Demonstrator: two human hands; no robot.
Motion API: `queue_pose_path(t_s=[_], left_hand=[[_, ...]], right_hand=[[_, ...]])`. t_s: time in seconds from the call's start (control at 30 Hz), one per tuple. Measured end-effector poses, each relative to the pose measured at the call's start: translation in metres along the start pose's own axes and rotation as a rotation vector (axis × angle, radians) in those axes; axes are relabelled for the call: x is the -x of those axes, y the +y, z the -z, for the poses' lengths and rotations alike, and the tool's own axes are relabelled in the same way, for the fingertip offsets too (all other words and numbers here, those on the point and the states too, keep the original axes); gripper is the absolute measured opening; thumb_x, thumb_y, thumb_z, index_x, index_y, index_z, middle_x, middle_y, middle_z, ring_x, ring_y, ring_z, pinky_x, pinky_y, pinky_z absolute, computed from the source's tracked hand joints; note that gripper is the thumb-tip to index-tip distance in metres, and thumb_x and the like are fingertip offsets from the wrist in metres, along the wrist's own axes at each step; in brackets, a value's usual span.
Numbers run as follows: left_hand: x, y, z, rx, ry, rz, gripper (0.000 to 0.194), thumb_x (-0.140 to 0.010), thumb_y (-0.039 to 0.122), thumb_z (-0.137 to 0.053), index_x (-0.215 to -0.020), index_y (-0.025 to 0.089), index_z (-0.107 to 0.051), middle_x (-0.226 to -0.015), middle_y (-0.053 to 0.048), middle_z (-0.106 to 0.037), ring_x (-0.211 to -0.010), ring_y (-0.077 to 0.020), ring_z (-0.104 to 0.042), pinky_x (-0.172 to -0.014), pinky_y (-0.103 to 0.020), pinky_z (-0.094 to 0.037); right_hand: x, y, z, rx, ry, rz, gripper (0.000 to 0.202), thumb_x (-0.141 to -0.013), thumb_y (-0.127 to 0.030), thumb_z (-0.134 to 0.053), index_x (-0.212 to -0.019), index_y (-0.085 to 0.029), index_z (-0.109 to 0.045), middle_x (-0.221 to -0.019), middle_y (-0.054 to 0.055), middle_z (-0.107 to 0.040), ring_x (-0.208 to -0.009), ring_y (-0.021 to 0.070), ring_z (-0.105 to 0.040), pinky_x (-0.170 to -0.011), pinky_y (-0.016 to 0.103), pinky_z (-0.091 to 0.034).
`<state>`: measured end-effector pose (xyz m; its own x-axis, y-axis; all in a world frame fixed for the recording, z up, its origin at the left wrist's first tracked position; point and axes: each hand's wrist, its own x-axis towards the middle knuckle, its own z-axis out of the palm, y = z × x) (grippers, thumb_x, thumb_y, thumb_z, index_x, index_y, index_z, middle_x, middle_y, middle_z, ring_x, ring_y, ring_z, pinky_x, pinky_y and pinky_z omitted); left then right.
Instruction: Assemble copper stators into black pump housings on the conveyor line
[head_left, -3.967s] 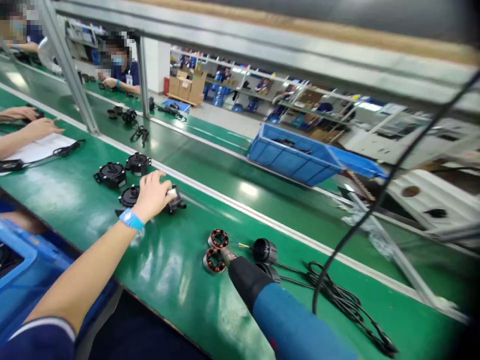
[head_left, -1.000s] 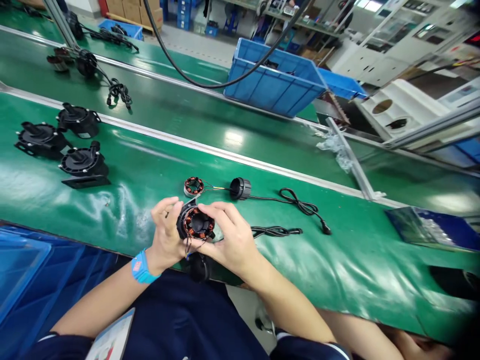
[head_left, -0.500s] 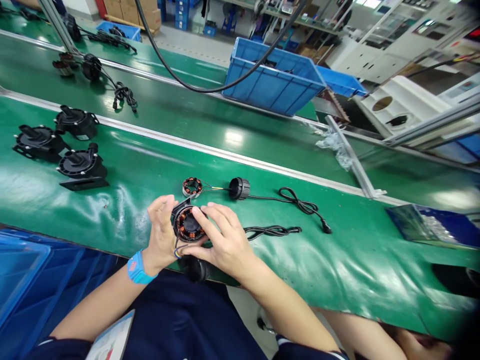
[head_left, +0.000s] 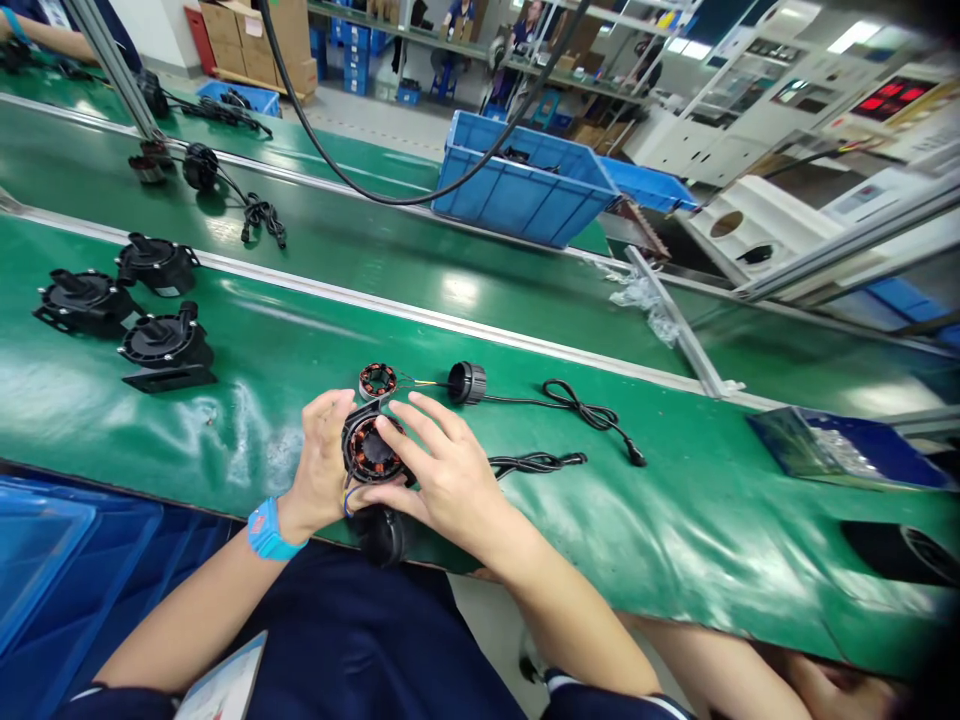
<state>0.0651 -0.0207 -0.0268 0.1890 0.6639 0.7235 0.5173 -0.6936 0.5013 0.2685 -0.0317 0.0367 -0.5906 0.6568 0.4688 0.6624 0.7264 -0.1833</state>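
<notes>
- Far left, low: blue crates (head_left: 52, 560) beside the green tabletop (head_left: 300, 340).
- Left on tabletop: three black pump units (head_left: 166, 342), grouped close, spouts up. The nearest has a flat bracket at its base.
- Behind them, across the metal rail: a dark cap (head_left: 200, 166) with its cord bunched to the right.
- Left hand (head_left: 324, 460), blue wristband (head_left: 274, 530): cupped round the left side of the black housing (head_left: 351, 437), gripping it.
- Black housing is held at the near edge of the tabletop, open face up. Copper-wound ring (head_left: 364, 466) sits inside its rim; can't tell if fully seated. Thin wires run out at the lower left.
- Just below it: black cap (head_left: 384, 535); can't tell if it hangs or rests.
- Just beyond the hands: second wound ring (head_left: 377, 381) lying on tabletop, thin wires leading right.
- Right hand (head_left: 454, 480): grasping the housing from the right, index fingertip on the wound ring, thumb at the lower edge.
- Those thin wires reach a ribbed black cap (head_left: 466, 383), tipped on its side; its cord (head_left: 592, 411) is looped further right.
- Second cord (head_left: 538, 462): folded, just right of right hand.
- Far right: blue tray (head_left: 780, 450) with small shiny parts; nearer, a black cylindrical piece (head_left: 881, 550), blurred.
</notes>
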Motion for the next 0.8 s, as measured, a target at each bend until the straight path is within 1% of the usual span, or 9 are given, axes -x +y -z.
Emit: queue_pose_path(t_s=[0.13, 0.33, 0.4, 0.5, 0.57, 0.67, 0.7, 0.73, 0.8], left_hand=[[-0.005, 0.003, -0.002, -0.001, 0.050, 0.000, 0.110, -0.082, 0.071, -0.070, -0.164, 0.026, -0.012, -0.139, -0.019, -0.038, -0.125, -0.0283, -0.052, -0.094, -0.045, -0.062], [-0.008, 0.005, 0.003, -0.059, 0.163, -0.141, 0.086, -0.092, 0.070, -0.055, -0.162, 0.035, -0.021, -0.135, -0.015, -0.044, -0.123, -0.0282, -0.055, -0.097, -0.048, -0.059], [-0.006, 0.000, 0.002, -0.069, 0.130, -0.090, 0.093, -0.088, 0.073, -0.059, -0.162, 0.032, -0.021, -0.133, -0.015, -0.045, -0.122, -0.0301, -0.055, -0.094, -0.048, -0.060], [0.000, -0.008, -0.001, -0.080, 0.070, 0.045, 0.106, -0.081, 0.071, -0.070, -0.162, 0.025, -0.018, -0.133, -0.018, -0.043, -0.119, -0.0309, -0.054, -0.088, -0.047, -0.062], [0.001, -0.009, -0.002, -0.086, 0.090, 0.053, 0.108, -0.079, 0.066, -0.075, -0.162, 0.026, -0.017, -0.134, -0.017, -0.041, -0.119, -0.0303, -0.053, -0.089, -0.046, -0.062], [-0.006, -0.003, 0.005, -0.177, 0.175, -0.056, 0.104, -0.077, 0.056, -0.082, -0.158, 0.031, -0.023, -0.133, -0.014, -0.041, -0.119, -0.0288, -0.054, -0.090, -0.044, -0.063], [-0.011, 0.001, 0.010, -0.236, 0.215, -0.094, 0.105, -0.074, 0.053, -0.086, -0.157, 0.032, -0.024, -0.132, -0.014, -0.041, -0.118, -0.0285, -0.054, -0.089, -0.044, -0.063], [-0.017, 0.005, 0.014, -0.297, 0.262, -0.128, 0.108, -0.071, 0.050, -0.089, -0.156, 0.033, -0.024, -0.131, -0.013, -0.041, -0.116, -0.0281, -0.055, -0.088, -0.043, -0.063], [-0.031, 0.014, 0.025, -0.389, 0.360, -0.183, 0.117, -0.064, 0.047, -0.093, -0.156, 0.035, -0.022, -0.131, -0.012, -0.040, -0.112, -0.0273, -0.055, -0.082, -0.042, -0.063]], right_hand=[[0.002, -0.003, -0.003, 0.076, -0.012, -0.016, 0.076, -0.092, -0.071, -0.060, -0.134, -0.007, -0.065, -0.138, 0.023, -0.063, -0.132, 0.0404, -0.055, -0.100, 0.058, -0.054], [0.000, -0.005, -0.008, -0.047, 0.220, 0.055, 0.060, -0.093, -0.057, -0.070, -0.131, -0.011, -0.067, -0.133, 0.018, -0.067, -0.126, 0.0311, -0.060, -0.106, 0.047, -0.053], [-0.006, -0.002, -0.015, -0.097, 0.187, -0.007, 0.060, -0.089, -0.060, -0.073, -0.128, -0.014, -0.069, -0.136, 0.018, -0.065, -0.135, 0.0339, -0.054, -0.109, 0.049, -0.050], [-0.012, 0.004, -0.021, -0.191, 0.022, -0.106, 0.062, -0.086, -0.062, -0.076, -0.128, -0.018, -0.070, -0.143, 0.016, -0.060, -0.144, 0.0379, -0.044, -0.110, 0.056, -0.047], [-0.011, 0.002, -0.015, -0.242, 0.041, -0.117, 0.061, -0.086, -0.061, -0.075, -0.129, -0.018, -0.070, -0.148, 0.018, -0.056, -0.145, 0.0394, -0.042, -0.112, 0.059, -0.043], [0.003, -0.016, 0.001, -0.489, 0.224, -0.118, 0.040, -0.092, -0.053, -0.070, -0.108, -0.018, -0.078, -0.120, 0.016, -0.070, -0.117, 0.0298, -0.063, -0.101, 0.048, -0.050], [0.010, -0.026, 0.003, -0.674, 0.182, -0.118, 0.034, -0.094, -0.051, -0.068, -0.095, -0.018, -0.079, -0.101, 0.012, -0.072, -0.097, 0.0230, -0.067, -0.088, 0.039, -0.054], [0.018, -0.036, 0.001, -0.888, 0.061, -0.127, 0.035, -0.094, -0.050, -0.067, -0.083, -0.019, -0.078, -0.083, 0.007, -0.070, -0.078, 0.0171, -0.064, -0.075, 0.031, -0.053], [0.033, -0.056, -0.015, -1.303, -0.280, -0.217, 0.043, -0.092, -0.056, -0.068, -0.073, -0.018, -0.074, -0.062, 0.001, -0.058, -0.055, 0.0101, -0.051, -0.054, 0.023, -0.042]])
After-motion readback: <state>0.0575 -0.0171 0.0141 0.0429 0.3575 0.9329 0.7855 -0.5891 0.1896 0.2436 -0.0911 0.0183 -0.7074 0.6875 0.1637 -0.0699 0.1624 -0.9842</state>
